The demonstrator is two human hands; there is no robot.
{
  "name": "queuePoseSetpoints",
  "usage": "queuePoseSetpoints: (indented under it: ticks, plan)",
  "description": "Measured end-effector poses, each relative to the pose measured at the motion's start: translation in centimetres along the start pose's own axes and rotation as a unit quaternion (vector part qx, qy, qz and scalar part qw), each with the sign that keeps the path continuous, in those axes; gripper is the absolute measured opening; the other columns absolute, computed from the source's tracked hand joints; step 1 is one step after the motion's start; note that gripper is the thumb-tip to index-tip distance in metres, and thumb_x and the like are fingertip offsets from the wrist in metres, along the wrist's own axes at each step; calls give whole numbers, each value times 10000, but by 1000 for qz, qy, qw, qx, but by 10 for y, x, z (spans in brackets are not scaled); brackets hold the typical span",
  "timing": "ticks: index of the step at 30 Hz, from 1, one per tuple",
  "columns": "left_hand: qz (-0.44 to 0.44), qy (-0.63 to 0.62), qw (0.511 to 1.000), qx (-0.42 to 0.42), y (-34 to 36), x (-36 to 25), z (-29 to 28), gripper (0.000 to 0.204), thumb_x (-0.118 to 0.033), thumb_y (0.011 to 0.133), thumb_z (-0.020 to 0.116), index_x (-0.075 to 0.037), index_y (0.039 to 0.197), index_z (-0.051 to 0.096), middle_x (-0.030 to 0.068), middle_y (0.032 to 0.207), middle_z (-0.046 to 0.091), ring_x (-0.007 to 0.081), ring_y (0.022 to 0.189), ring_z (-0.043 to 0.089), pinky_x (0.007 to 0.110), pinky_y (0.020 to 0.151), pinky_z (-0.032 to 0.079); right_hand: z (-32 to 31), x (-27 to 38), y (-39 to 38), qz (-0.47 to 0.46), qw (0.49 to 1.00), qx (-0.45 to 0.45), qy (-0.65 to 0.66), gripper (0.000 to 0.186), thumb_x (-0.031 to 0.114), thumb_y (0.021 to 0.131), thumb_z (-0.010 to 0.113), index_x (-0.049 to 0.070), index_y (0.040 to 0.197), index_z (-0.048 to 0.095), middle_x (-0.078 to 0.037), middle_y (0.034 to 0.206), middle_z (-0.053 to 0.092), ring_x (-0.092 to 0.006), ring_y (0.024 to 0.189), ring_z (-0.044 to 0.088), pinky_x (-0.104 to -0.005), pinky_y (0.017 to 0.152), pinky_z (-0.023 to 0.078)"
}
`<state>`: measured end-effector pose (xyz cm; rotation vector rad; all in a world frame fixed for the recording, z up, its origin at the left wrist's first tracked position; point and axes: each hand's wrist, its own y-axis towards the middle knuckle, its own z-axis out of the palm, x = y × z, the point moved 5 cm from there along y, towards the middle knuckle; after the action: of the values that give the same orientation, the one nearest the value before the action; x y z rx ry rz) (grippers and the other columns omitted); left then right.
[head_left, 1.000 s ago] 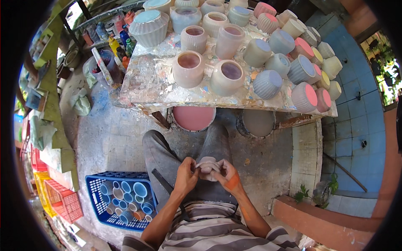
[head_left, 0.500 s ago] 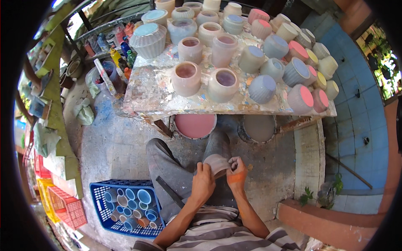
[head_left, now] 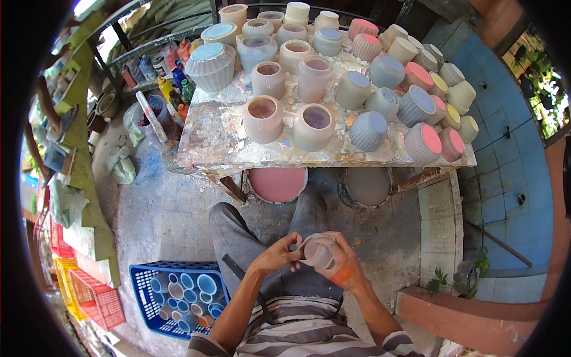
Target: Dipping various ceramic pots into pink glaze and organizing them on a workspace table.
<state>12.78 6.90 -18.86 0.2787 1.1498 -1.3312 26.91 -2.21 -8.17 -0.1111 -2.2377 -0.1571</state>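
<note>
A small grey-pink pot (head_left: 318, 252) is held above my lap, its round end tilted up toward me. My right hand (head_left: 341, 262) is wrapped round its right side, with an orange paint smear near the wrist. On the opposite side, my left hand (head_left: 278, 254) has thumb and fingertips closed on the pot's left edge. Whether anything thin lies between those fingertips is too small to make out. Ahead, a paint-crusted table (head_left: 238, 149) carries several pots, among them a pale pot with a purple inside (head_left: 313, 127) and a ribbed blue-topped pot (head_left: 368, 131).
A blue crate (head_left: 178, 328) of small pots stands at my left. Beneath the table are a pink-filled tub (head_left: 277, 184) and a grey-filled tub (head_left: 367, 185). Paint bottles (head_left: 165, 87) crowd the far left. At right are a blue tiled wall (head_left: 499, 160) and low terracotta ledge (head_left: 464, 318).
The pot has turned so its round end faces up toward me. My right hand has shifted from pinching its edge to wrapping round its side; my left fingers have moved along its left edge.
</note>
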Motion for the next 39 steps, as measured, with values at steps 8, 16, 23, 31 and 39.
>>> queuePoseSetpoints:
  ticks: [8, 16, 23, 31, 39]
  plan:
    - [120, -342, 923, -128, 28, 10, -19, 502, -468, 988, 554, -94, 1316, 492, 161, 1390, 537, 290, 1135, 630, 408, 940, 547, -95, 32, -5, 100, 961, -192, 174, 790, 239, 758, 823, 161, 1435, 424, -102, 1251, 593, -324, 1088, 646, -440, 871, 562]
    - [3, -289, 956, -43, 58, -20, 108, 385, -406, 1008, 542, -55, 1122, 652, 102, 1067, 700, 193, 893, 675, 308, 783, 542, -4, -48, -63, 380, 668, -81, 635, 635, 447, 924, 613, 142, 1440, 403, -128, 1251, 598, -307, 1091, 638, -467, 798, 568]
    - [189, -32, 966, -173, 49, -32, 90, 226, -233, 1029, 544, -46, 1040, 672, 87, 1116, 674, 181, 1018, 644, 310, 907, 496, -27, -46, -53, 318, 731, -81, 598, 669, 219, 845, 717, 120, 1426, 401, -121, 1262, 560, -297, 1208, 560, -500, 966, 514]
    - [208, 179, 859, -432, -43, -34, -72, 124, -113, 933, 681, -14, 885, 625, 95, 1028, 690, 215, 909, 635, 325, 871, 493, -222, 39, 102, 29, 921, -267, 281, 950, 193, 695, 851, 22, 1481, 346, -139, 1383, 528, -281, 1262, 560, -408, 1033, 497]
    - [-1, 467, 686, -558, -89, 25, -165, 648, -280, 904, 691, -136, 1476, 423, 252, 1597, 260, 474, 1395, 375, 480, 1117, 374, -262, 23, 360, -124, 949, -244, -154, 776, 393, 681, 853, 33, 1319, 598, -198, 1287, 633, -283, 1137, 646, -365, 954, 510]
